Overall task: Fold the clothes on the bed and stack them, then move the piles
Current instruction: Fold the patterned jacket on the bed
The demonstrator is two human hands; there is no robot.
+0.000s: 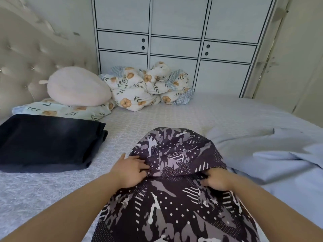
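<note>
While our left hand (130, 169) lies flat on the camouflage garment (176, 173), our right hand (215, 179) pinches its fold. We read no writing anywhere. Folded dark clothes (47, 142) sit left on the bed (174, 110).

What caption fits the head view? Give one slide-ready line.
Both hands, left and right, work a patterned hooded garment beside a folded dark pile.

one wide view from the person's head, looking forward and down across the bed (174, 110), close over the forearms at the bottom, cupboard doors (174, 32) filling the top.
</note>
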